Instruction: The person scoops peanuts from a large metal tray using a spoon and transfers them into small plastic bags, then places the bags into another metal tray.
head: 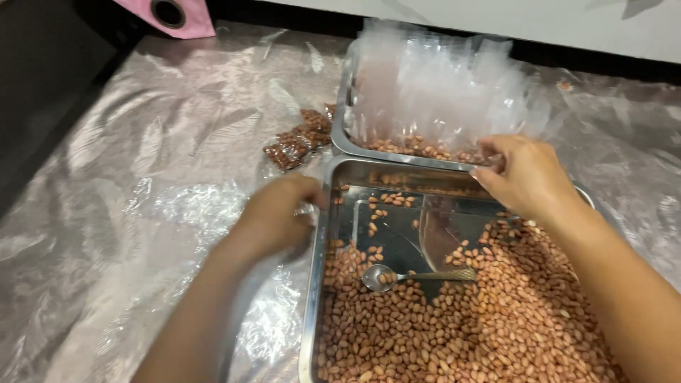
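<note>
Filling most of the near steel tray (317,284) is a heap of red-skinned peanuts (496,319), piled deepest toward its near right corner, while the far left part of the tray floor is bare and shiny with only a few loose nuts. A small metal spoon (397,276) lies on the heap near the tray's middle, bowl to the left with a couple of peanuts in it. Just beyond this tray sits a second steel tray (340,128), touching its far rim; it holds a thin layer of peanuts and a standing stack of clear plastic bags (440,92). The right hand (528,177) reaches over the near tray's far rim to the foot of that stack, its fingers curled narrow on the bag edges. The left hand (277,213) is at the near tray's left rim, fingers bunched close; it is blurred, so I cannot tell what they pinch. Left of the second tray, small filled packets of peanuts (298,142) lie on the tabletop, which is covered by a crinkled clear plastic sheet (142,177).
</note>
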